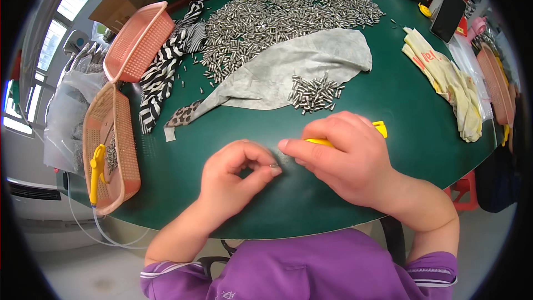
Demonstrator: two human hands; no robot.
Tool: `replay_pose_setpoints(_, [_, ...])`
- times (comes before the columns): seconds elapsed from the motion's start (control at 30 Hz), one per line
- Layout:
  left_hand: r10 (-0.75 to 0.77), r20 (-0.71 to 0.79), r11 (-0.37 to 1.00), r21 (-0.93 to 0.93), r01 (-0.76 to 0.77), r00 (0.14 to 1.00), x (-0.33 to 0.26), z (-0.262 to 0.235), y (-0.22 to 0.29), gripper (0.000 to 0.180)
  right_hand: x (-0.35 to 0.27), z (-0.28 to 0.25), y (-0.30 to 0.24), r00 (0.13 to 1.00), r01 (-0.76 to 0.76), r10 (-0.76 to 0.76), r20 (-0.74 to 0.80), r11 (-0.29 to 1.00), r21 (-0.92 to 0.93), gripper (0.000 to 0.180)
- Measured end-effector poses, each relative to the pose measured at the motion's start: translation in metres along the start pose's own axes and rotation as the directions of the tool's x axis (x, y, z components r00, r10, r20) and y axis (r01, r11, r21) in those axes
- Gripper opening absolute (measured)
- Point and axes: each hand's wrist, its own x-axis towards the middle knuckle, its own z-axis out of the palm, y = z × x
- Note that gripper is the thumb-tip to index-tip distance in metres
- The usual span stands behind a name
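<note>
My left hand (pixel 230 175) is closed in a pinch, thumb against forefinger, on a small metal piece (pixel 272 165) that barely shows between the fingertips. Just to its right, my right hand (pixel 350 155) wraps round a yellow-handled tool (pixel 381 129); the handle's end sticks out behind the hand, and its working tip is hidden by the fingers. Beyond my hands lies a small heap of short silver metal cylinders (pixel 315 94), partly on a grey cloth (pixel 288 72). A far larger pile of the same cylinders (pixel 277 14) spreads behind the cloth.
Two pink baskets (pixel 133 158) stand at the left, the nearer one holding metal pieces and a yellow air gun (pixel 97 175) with a hose. Beside them lies a striped cloth (pixel 166 72). At the right are a cream cloth bag (pixel 447 83) and a phone (pixel 448 15).
</note>
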Motion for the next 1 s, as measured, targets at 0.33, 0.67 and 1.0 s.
replay_pose_setpoints(0.33, [0.058, -0.029, 0.99, -0.129, -0.061, 0.998, 0.0, -0.001, -0.004, 0.019, -0.004, 0.007, -0.004, 0.996, -0.079, 0.065, 0.064, 0.964, 0.253, 0.023])
replay_pose_setpoints(0.67, [0.06, -0.026, 0.998, 0.005, -0.06, 0.998, 0.001, -0.001, -0.004, 0.016, -0.005, 0.003, -0.005, 0.996, 0.037, -0.04, 0.077, 0.999, 0.036, 0.028])
replay_pose_setpoints(1.0, [0.105, -0.045, 0.994, -0.02, -0.106, 0.993, 0.002, -0.001, -0.006, 0.015, -0.002, 0.003, -0.001, 0.999, -0.041, 0.039, 0.024, 0.993, 0.11, 0.027])
